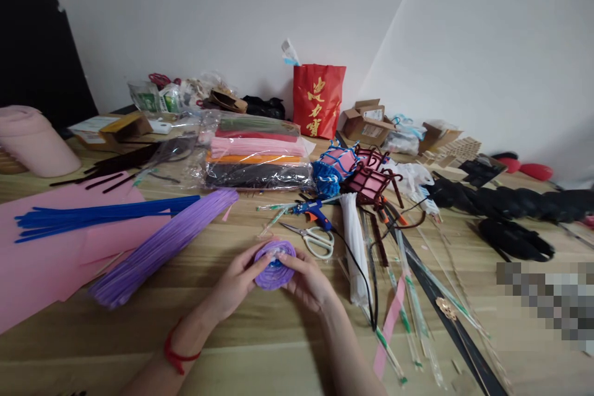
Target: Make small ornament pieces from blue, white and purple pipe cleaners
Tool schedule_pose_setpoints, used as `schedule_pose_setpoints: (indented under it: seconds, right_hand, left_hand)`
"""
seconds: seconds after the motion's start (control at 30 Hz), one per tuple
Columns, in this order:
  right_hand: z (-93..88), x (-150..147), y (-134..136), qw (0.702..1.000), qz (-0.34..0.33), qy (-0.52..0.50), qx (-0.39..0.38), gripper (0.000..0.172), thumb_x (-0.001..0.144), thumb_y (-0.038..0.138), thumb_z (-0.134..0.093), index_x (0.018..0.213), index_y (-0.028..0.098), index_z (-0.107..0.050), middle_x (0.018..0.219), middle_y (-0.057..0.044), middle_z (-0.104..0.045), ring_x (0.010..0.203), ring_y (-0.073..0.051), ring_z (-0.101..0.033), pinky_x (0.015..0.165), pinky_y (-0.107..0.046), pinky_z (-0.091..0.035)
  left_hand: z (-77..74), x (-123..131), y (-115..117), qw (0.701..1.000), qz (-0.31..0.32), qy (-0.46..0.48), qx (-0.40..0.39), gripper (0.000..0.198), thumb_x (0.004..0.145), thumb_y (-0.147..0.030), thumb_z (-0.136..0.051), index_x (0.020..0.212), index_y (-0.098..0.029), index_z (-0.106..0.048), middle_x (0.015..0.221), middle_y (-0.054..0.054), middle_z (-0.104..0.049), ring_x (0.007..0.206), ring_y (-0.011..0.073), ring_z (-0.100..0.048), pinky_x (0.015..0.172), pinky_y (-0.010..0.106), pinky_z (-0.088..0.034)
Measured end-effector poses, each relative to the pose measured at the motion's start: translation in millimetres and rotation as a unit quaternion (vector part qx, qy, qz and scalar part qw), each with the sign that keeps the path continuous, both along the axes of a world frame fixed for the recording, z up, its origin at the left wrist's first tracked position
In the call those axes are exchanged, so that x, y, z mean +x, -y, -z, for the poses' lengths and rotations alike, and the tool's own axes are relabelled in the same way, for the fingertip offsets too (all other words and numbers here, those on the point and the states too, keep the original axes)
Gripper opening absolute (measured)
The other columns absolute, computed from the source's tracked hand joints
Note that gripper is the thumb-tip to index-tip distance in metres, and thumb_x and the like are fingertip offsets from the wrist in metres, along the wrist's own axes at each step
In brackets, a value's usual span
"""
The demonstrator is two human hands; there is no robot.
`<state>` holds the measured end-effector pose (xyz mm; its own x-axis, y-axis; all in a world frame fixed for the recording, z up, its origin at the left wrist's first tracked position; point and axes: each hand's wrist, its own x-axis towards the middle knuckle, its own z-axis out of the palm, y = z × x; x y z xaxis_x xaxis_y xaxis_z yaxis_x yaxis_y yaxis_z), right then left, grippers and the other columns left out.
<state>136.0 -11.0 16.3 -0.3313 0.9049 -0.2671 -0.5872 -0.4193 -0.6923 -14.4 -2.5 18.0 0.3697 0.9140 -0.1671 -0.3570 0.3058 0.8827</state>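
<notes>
Between my two hands is a round purple coil of pipe cleaners (275, 279), with white and blue at its centre. My left hand (239, 281) grips its left side, thumb pressed toward the middle. On the right side, my right hand (310, 281) holds it the same way, the thumbs almost meeting. Fingers under the coil are hidden. Just beyond it lie white-handled scissors (319, 242) and a blue glue gun (312, 211). A bundle of purple pipe cleaners (162, 250) lies to the left, with blue pipe cleaners (106, 213) above it.
Pink sheets (41, 247) cover the left side. Bagged pipe cleaners (257, 154), blue and dark-red lantern-like frames (369, 182) and a red bag (319, 99) stand behind. White pipe cleaners (356, 253), a black cord (366, 288) and glue sticks lie at right.
</notes>
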Motion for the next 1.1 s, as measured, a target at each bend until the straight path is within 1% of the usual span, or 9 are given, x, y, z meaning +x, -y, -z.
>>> schedule_pose_setpoints:
  seconds: [0.13,0.3,0.43,0.57,0.7,0.8,0.87,1.0,1.1]
  right_hand:
    - [3.5,-1,-1,1.0,0.019,0.011,-0.005,0.036,0.06,0.019,-0.079,0.09,0.013,-0.061,0.08,-0.004,-0.068,0.07,-0.015,-0.065,0.07,-0.027,-0.053]
    - [8.0,0,-1,0.998,0.029,0.049,-0.004,0.05,0.052,0.018,-0.083,0.094,0.016,-0.058,0.086,-0.003,-0.068,0.075,-0.016,-0.066,0.073,-0.03,-0.052]
    - [7.3,2,0,0.994,0.011,0.097,0.041,0.058,0.056,0.02,-0.081,0.106,0.021,-0.053,0.095,-0.002,-0.066,0.084,-0.017,-0.064,0.078,-0.032,-0.051]
    - [4.5,1,1,0.987,-0.04,0.122,0.092,0.058,0.06,0.027,-0.079,0.112,0.022,-0.052,0.107,-0.004,-0.062,0.094,-0.02,-0.061,0.078,-0.036,-0.052]
    - [5.5,0,1,0.988,-0.047,0.123,0.077,0.059,0.061,0.03,-0.078,0.113,0.023,-0.052,0.109,-0.004,-0.06,0.093,-0.023,-0.06,0.07,-0.038,-0.055]
    - [6.7,1,1,0.986,-0.037,0.13,0.095,0.058,0.061,0.027,-0.079,0.112,0.023,-0.052,0.104,-0.003,-0.063,0.093,-0.02,-0.06,0.078,-0.035,-0.052]
    - [5.9,2,1,0.982,-0.046,0.132,0.127,0.057,0.064,0.027,-0.077,0.115,0.023,-0.053,0.109,-0.004,-0.062,0.098,-0.019,-0.058,0.086,-0.035,-0.047]
    - [3.1,4,0,0.972,-0.061,0.148,0.173,0.055,0.069,0.028,-0.074,0.12,0.023,-0.052,0.117,-0.005,-0.06,0.104,-0.019,-0.056,0.093,-0.035,-0.042]
    - [3.3,4,-1,0.968,-0.041,0.162,0.19,0.056,0.068,0.028,-0.074,0.119,0.021,-0.053,0.112,-0.005,-0.062,0.098,-0.019,-0.059,0.089,-0.035,-0.045]
  left_hand:
    - [6.0,2,-3,0.989,-0.039,-0.105,0.092,0.036,0.078,-0.035,-0.061,0.111,-0.02,-0.063,0.128,0.006,-0.057,0.124,0.0258,-0.044,0.106,0.037,-0.031]
    - [8.7,2,-3,0.974,-0.059,-0.168,0.142,0.034,0.082,-0.034,-0.054,0.113,-0.021,-0.061,0.126,0.005,-0.059,0.121,0.023,-0.047,0.107,0.035,-0.028]
    - [11.8,1,-4,0.955,-0.073,-0.223,0.181,0.033,0.084,-0.031,-0.051,0.114,-0.022,-0.059,0.128,0.006,-0.056,0.124,0.0217,-0.044,0.108,0.034,-0.026]
    - [14.3,-2,-8,0.929,-0.043,-0.278,0.239,0.031,0.085,-0.031,-0.047,0.112,-0.022,-0.06,0.131,0.004,-0.054,0.125,0.0221,-0.043,0.109,0.038,-0.026]
    - [11.3,-10,-11,0.923,-0.006,-0.289,0.255,0.032,0.086,-0.031,-0.045,0.114,-0.023,-0.058,0.133,0.003,-0.052,0.126,0.0215,-0.042,0.11,0.04,-0.025]
    - [6.6,-16,-9,0.927,0.027,-0.28,0.248,0.035,0.087,-0.032,-0.045,0.119,-0.024,-0.054,0.135,0.003,-0.05,0.127,0.0207,-0.04,0.11,0.039,-0.026]
    - [4.7,-19,-7,0.93,0.048,-0.276,0.237,0.04,0.086,-0.033,-0.046,0.125,-0.024,-0.049,0.139,0.003,-0.046,0.128,0.021,-0.039,0.109,0.039,-0.028]
    - [6.9,-19,-5,0.924,0.032,-0.294,0.242,0.048,0.086,-0.033,-0.046,0.133,-0.025,-0.041,0.144,0.003,-0.037,0.131,0.0219,-0.034,0.11,0.04,-0.026]
    - [11.0,-17,-8,0.915,0.022,-0.314,0.251,0.045,0.085,-0.034,-0.047,0.13,-0.025,-0.046,0.142,0.002,-0.041,0.131,0.0216,-0.034,0.11,0.04,-0.024]
